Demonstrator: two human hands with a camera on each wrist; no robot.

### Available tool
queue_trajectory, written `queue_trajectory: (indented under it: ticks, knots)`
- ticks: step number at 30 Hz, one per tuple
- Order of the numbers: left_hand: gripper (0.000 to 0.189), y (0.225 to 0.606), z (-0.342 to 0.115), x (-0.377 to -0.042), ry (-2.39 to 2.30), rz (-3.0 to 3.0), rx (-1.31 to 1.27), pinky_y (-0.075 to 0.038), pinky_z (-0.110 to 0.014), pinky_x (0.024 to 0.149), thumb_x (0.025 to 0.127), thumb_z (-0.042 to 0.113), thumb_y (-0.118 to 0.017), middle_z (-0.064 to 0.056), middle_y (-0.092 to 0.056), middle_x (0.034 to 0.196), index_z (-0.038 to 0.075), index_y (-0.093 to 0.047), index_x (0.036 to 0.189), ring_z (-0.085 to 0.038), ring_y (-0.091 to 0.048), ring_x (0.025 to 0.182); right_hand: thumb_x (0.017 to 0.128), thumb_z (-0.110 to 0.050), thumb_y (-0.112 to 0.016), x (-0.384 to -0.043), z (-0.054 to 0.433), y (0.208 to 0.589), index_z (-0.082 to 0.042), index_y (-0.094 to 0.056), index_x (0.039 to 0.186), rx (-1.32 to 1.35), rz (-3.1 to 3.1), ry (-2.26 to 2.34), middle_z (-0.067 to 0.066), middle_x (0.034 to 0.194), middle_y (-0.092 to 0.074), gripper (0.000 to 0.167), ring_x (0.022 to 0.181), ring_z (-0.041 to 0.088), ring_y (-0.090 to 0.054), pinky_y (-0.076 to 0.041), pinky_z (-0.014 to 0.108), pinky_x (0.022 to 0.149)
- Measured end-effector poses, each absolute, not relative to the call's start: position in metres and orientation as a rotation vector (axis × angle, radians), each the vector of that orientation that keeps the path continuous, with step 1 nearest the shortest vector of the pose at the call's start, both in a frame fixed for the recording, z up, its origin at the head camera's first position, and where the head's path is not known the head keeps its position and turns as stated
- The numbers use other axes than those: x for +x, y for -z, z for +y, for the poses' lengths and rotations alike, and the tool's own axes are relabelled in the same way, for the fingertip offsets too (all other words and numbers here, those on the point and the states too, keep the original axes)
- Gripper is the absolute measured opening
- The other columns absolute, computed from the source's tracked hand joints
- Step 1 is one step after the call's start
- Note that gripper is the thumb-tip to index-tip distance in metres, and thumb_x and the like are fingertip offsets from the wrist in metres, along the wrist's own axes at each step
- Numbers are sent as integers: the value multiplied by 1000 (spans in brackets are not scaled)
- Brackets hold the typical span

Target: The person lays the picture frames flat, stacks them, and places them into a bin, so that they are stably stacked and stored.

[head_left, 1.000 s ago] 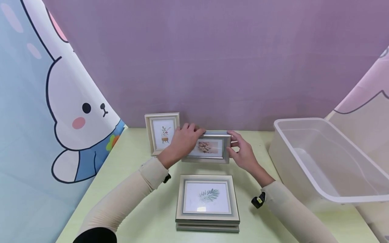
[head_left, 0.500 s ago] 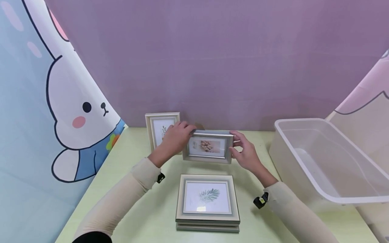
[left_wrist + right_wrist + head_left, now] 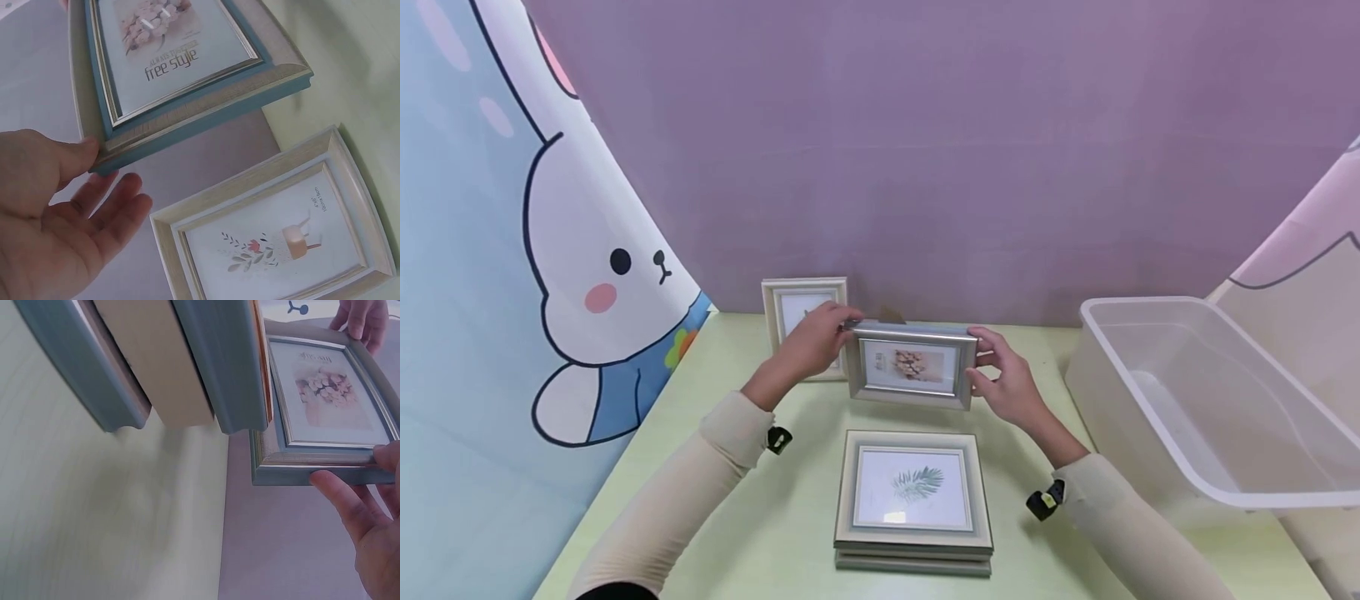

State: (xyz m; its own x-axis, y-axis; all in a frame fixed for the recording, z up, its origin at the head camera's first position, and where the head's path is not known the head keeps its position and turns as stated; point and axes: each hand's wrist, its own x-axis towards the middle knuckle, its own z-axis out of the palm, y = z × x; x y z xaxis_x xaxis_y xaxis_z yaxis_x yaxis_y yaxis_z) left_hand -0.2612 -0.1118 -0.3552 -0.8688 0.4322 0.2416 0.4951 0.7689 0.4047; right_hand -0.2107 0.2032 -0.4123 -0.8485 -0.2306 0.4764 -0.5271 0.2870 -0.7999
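Note:
A silver-grey picture frame (image 3: 910, 367) with a flower picture is held in landscape at mid-table, its face toward me. My left hand (image 3: 811, 340) pinches its upper left corner. In the left wrist view the left thumb lies on the front of the frame's border (image 3: 206, 100), with the fingers spread behind. The right hand (image 3: 1007, 375) grips the opposite short side, thumb in front, as the right wrist view confirms. Behind the left hand stands a cream picture frame (image 3: 790, 315) with a potted-plant print, partly covered by that hand.
A stack of picture frames (image 3: 913, 533), the top one showing a green leaf, lies nearer me on the pale green table (image 3: 760, 525). On the right stands a translucent plastic bin (image 3: 1138, 442). A purple backdrop (image 3: 962, 167) rises behind the table, with a rabbit-print cloth (image 3: 587, 208) at left.
My left hand has slid leftward from the top middle of the held picture frame to its upper left corner. The frame has shifted slightly right, and the right hand keeps its grip.

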Motion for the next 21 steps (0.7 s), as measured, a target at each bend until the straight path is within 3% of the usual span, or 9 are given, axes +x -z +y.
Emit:
queue_trajectory:
  ticks: [12,21]
  knots:
    - [34,349,-122,-263,981,-2855,-797,-58,-43,96,99,1,-61,-19,-66,128,0,-62,133,-33,-68,112,85,24,-61,-217,210,423,6,-41,142,689,-2293,-1591,36,111,-56,64,94,54,-65,-61,52,57]
    - [32,351,-125,-267,1169,-2832,-823,-58,-43,95,100,4,-62,-16,-69,126,2,-64,131,-31,-68,111,86,21,-64,-229,223,444,-3,-42,145,681,-2278,-1634,30,113,-58,67,96,48,-67,-62,44,56]
